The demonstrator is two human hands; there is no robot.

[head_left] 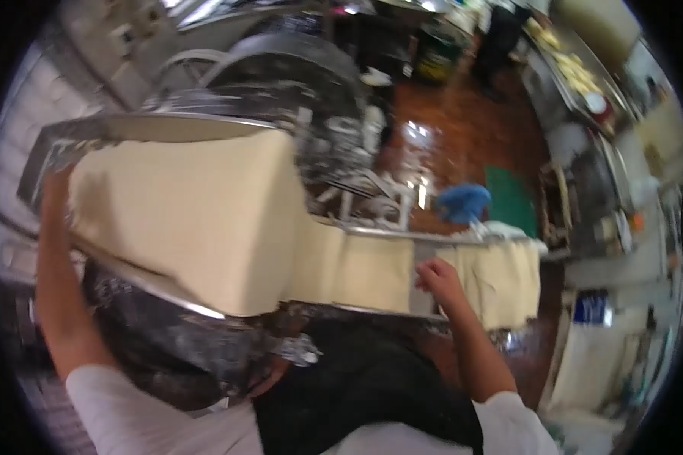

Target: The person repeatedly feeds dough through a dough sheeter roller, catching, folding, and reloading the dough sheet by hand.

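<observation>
A large pale sheet of dough (182, 205) lies in a wide metal trough (190, 127) on the left and drapes down at its right side. From there a narrower dough strip (376, 273) runs right along a metal bed (425, 246). At the bed's right end lies dough in folded layers (501, 284). My left hand (59, 182) is at the sheet's far left edge, its fingers hidden and blurred there. Over the bare gap between the strip and the folded dough, my right hand (439, 279) is closed, its fingers curled, with nothing visible in them.
Behind the trough stands a large floury machine with a rounded cover (288, 64). A blue round object (464, 203) and a green mat (512, 199) are on the wet red floor. At the back right, a tray (622, 106) holds pale pieces; a person in dark clothes (501, 45) stands near it.
</observation>
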